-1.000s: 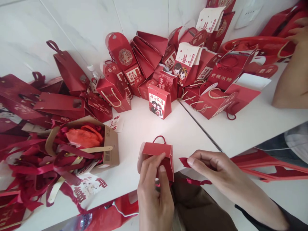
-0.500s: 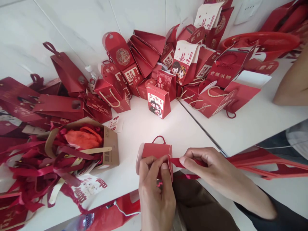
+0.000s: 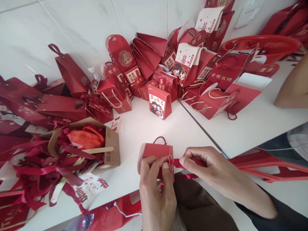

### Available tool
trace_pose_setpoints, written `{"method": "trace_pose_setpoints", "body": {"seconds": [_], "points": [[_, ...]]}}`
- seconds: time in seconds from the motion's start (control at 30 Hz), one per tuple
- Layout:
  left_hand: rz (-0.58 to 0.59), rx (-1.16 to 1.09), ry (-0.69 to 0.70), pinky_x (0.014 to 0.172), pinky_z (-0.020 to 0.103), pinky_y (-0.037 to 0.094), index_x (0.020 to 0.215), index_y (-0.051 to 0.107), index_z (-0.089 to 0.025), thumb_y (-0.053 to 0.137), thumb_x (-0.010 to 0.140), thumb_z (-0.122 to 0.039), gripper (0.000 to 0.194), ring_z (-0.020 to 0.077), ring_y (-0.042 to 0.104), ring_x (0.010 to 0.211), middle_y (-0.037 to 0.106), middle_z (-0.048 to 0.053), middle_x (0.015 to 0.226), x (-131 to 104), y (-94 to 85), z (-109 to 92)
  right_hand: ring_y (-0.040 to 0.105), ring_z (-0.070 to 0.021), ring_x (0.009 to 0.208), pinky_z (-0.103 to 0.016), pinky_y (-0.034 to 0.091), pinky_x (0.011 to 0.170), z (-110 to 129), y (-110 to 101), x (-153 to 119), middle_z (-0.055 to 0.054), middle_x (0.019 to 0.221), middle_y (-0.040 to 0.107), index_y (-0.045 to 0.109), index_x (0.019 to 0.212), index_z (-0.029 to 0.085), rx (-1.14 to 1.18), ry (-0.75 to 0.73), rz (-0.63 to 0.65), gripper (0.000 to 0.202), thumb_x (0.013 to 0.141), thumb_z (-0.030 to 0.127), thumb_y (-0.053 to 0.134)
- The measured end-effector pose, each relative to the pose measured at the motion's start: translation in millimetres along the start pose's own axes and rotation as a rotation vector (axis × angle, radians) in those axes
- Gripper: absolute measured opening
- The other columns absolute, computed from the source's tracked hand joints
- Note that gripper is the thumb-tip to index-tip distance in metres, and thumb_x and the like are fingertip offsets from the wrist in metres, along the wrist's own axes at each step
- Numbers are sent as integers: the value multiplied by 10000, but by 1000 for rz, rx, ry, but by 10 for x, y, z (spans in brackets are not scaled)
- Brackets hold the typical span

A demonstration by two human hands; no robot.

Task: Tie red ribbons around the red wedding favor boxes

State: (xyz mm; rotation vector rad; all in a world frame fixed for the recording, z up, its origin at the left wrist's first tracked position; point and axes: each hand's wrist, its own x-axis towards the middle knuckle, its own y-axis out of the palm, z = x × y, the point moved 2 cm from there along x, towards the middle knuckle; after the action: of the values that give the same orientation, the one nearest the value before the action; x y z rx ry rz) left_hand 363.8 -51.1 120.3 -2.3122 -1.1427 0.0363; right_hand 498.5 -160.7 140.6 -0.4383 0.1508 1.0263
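Observation:
A small red gift box [image 3: 157,149] lies on its side at the table's front edge, a thin red cord loop standing up behind it. My left hand [image 3: 157,186] is closed on the box's near side, its fingertips pressed near the right end. Just to the right, my right hand [image 3: 204,163] pinches a dark red ribbon [image 3: 177,163] that stretches to the box's right end. More ribbon hangs below, by my lap. Where the ribbon meets the box is partly hidden by my left fingers.
Several red gift boxes [image 3: 160,104] crowd the back along the wall. At left, a cardboard box [image 3: 113,149] overflows with ribbons, beside a printed card [image 3: 90,187]. A red basin [image 3: 262,41] and another person's arm [image 3: 292,86] are at right. A red stool [image 3: 267,163] stands below.
My right hand has barely moved, and a little more ribbon shows between it and the box. The whole view has shifted slightly. My left hand keeps its hold.

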Motion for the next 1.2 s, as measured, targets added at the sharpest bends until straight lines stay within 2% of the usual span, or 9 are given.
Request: {"method": "trace_pose_setpoints", "body": {"seconds": [0.17, 0.37, 0.6, 0.73, 0.97, 1.2], "points": [[-1, 31, 39, 557, 187, 548, 1048, 767, -212, 549, 1012, -263, 227, 193, 680, 954, 640, 97, 1035, 6, -16, 10, 414, -130, 614, -289, 293, 576, -13, -24, 4, 47, 667, 515, 637, 725, 230, -19, -66, -12, 326, 1001, 384, 556], [5, 50, 48, 575, 203, 550, 1027, 766, -219, 547, 1011, -249, 222, 192, 681, 949, 648, 91, 1025, 2, -34, -16, 340, -130, 581, -298, 245, 532, -73, -21, -19, 50, 641, 472, 629, 734, 230, 2, -18, 3, 336, 1000, 424, 567], [-1, 41, 33, 599, 236, 559, 1009, 782, -200, 546, 1005, -276, 248, 218, 673, 959, 653, 106, 1014, 12, -29, -9, 315, -132, 585, -304, 228, 532, -88, -20, -23, 47, 642, 426, 609, 726, 224, 18, -15, 3, 369, 994, 476, 582], [-1, 43, 25, 592, 233, 548, 1011, 785, -206, 548, 1006, -280, 249, 217, 670, 960, 652, 105, 1011, 17, -24, -3, 329, -140, 605, -306, 242, 546, -76, -18, -12, 40, 659, 447, 595, 724, 225, 32, -7, -11, 377, 986, 497, 583], [12, 26, 8, 548, 207, 535, 1034, 780, -211, 544, 1013, -291, 250, 214, 672, 975, 645, 108, 1039, 15, -29, -11, 378, -140, 624, -296, 272, 577, -78, -21, -2, 43, 672, 471, 568, 729, 227, -32, -19, 23, 328, 1002, 407, 543], [15, -32, -31, 518, 199, 525, 1028, 776, -208, 543, 1016, -316, 257, 216, 680, 967, 654, 110, 1061, 27, -30, -43, 330, -135, 591, -298, 252, 536, -94, -38, 4, 39, 650, 409, 545, 711, 219, -43, -9, -10, 330, 992, 392, 546]]}}
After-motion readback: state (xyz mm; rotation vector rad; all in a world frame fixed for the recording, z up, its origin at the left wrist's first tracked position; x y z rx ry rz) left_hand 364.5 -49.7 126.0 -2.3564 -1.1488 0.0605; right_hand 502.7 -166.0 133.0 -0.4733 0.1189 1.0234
